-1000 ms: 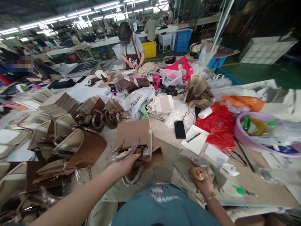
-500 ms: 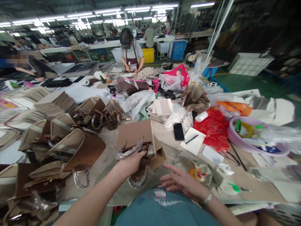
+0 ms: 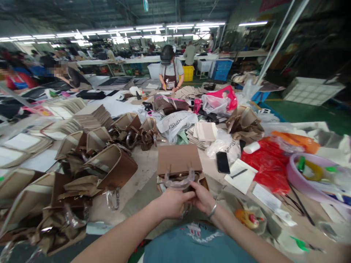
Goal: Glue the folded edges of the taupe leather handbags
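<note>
A brown handbag point(image 3: 179, 159) stands on the table straight in front of me, its flat brown panel facing up toward the camera. Its plastic-wrapped handle point(image 3: 179, 182) arches across the near side. My left hand point(image 3: 173, 203) is closed on the near part of the bag, just below the handle. Close beside it, my right hand point(image 3: 202, 197) grips the bag's near right part, thumb toward the handle. The two hands meet at the fingertips, and what lies under the fingers is hidden.
More unfinished brown bags point(image 3: 109, 166) crowd the left, with stacks of panels point(image 3: 91, 116) behind. To the right lie a phone point(image 3: 223, 162), paper with a pen point(image 3: 241, 176), a red plastic bag point(image 3: 267, 164) and a purple basin point(image 3: 296, 171). Across the table a person point(image 3: 170, 71) works.
My right hand has come from open beside the bag onto it. The bag has turned to face me more squarely. The camera view has shifted left and up.
</note>
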### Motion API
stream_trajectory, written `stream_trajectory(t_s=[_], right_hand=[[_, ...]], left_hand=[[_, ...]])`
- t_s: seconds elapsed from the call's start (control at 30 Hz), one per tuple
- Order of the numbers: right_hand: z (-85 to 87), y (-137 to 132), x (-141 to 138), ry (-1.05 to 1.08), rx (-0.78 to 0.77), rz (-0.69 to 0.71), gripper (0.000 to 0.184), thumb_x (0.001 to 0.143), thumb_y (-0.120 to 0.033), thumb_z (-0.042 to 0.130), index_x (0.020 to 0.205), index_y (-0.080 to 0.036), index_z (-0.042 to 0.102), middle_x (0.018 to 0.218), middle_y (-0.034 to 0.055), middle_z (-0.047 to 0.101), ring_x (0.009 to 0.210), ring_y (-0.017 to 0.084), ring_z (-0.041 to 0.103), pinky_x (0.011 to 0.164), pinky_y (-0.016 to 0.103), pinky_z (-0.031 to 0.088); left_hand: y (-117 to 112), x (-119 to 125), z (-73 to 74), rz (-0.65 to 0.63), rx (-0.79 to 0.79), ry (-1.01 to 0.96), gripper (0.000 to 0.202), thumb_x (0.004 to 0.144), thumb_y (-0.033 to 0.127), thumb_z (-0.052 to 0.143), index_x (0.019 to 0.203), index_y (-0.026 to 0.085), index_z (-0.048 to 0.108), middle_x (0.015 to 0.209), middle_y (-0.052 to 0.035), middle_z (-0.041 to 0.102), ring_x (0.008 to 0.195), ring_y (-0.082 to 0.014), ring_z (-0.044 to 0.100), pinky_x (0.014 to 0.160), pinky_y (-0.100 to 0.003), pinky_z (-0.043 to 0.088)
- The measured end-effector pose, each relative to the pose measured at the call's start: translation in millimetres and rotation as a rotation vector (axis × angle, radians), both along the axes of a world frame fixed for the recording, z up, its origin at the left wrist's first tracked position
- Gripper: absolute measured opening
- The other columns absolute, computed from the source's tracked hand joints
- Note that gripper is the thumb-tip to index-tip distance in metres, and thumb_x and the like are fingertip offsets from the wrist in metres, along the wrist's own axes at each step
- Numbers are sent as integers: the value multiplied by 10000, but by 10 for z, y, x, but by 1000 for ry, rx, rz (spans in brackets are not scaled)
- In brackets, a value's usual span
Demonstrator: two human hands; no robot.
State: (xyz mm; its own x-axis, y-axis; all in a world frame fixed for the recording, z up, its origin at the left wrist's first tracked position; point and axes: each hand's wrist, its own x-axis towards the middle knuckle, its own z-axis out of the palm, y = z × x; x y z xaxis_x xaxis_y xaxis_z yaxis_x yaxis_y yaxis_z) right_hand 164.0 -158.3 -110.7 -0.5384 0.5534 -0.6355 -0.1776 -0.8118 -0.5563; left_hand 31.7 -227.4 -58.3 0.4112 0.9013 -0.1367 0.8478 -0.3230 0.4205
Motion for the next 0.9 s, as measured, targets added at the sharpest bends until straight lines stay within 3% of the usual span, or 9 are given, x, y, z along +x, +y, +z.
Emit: stream_trajectory(t_s=[0.13, 0.27, 0.33, 0.37, 0.5, 0.57, 0.67, 0.73, 0.9], right_hand=[[-46, 11, -97, -9, 155, -199, 244, 610, -281, 784, 786, -190, 640, 712, 3, 720, 775, 202, 685, 709, 280, 549], [6, -6, -115, -52, 172, -203, 291, 582, -293, 812, 795, -205, 634, 766, 8, 736, 855, 230, 687, 726, 306, 556], [32, -24, -106, -89, 148, -200, 306, 577, -338, 827, 756, -209, 614, 748, 7, 730, 850, 234, 686, 701, 303, 556], [41, -33, -99, -104, 138, -193, 321, 571, -359, 834, 743, -211, 606, 738, 4, 725, 837, 230, 684, 689, 297, 553], [56, -66, -60, -153, 158, -119, 363, 570, -416, 845, 744, -207, 605, 693, -9, 698, 735, 196, 660, 651, 277, 529], [54, -76, -34, -163, 189, -72, 368, 589, -445, 835, 748, -202, 609, 650, -13, 671, 680, 181, 633, 643, 278, 514], [43, -85, 16, -217, 260, -2, 374, 624, -491, 799, 721, -186, 607, 592, -9, 631, 631, 177, 598, 636, 290, 485], [32, -87, 57, -283, 360, 50, 374, 659, -509, 761, 742, -169, 633, 613, 9, 643, 648, 189, 598, 659, 305, 474], [7, -105, 147, -382, 451, 198, 392, 726, -517, 680, 837, -142, 704, 722, 80, 705, 765, 262, 638, 717, 367, 482]], left_hand=[[-244, -85, 126, 90, 93, -301, 340, 768, 195, 603, 1100, 227, 670, 1201, -141, 642, 1148, -307, 557, 988, -441, 419], [-582, -346, -31, 853, 97, -823, 169, 852, 329, 581, 832, 192, 678, 961, -103, 698, 940, -228, 631, 872, -361, 479], [-724, -470, -235, 1168, -197, -1134, 275, 814, 444, 634, 824, 171, 651, 835, -84, 699, 827, -215, 649, 773, -335, 508], [-772, -505, -344, 1211, -406, -1280, 355, 785, 503, 654, 861, 156, 653, 820, -89, 706, 804, -218, 660, 741, -327, 512], [-718, -416, -657, 920, -1015, -1751, 595, 726, 597, 669, 1022, 81, 672, 944, -172, 738, 862, -270, 700, 725, -330, 524], [-551, -275, -713, 860, -1034, -1967, 428, 761, 428, 683, 1026, 91, 680, 970, -152, 745, 903, -267, 699, 781, -353, 528], [-253, -53, -691, 1043, -967, -2099, 119, 774, 166, 624, 846, 96, 689, 781, -102, 754, 783, -216, 709, 802, -329, 527], [-100, 50, -622, 1117, -1006, -2058, 139, 825, 192, 598, 793, 85, 682, 715, -103, 741, 691, -199, 703, 770, -308, 533], [66, 95, -468, 1027, -1116, -1933, 298, 875, 368, 591, 866, 89, 695, 708, -91, 735, 656, -220, 702, 685, -303, 538]])
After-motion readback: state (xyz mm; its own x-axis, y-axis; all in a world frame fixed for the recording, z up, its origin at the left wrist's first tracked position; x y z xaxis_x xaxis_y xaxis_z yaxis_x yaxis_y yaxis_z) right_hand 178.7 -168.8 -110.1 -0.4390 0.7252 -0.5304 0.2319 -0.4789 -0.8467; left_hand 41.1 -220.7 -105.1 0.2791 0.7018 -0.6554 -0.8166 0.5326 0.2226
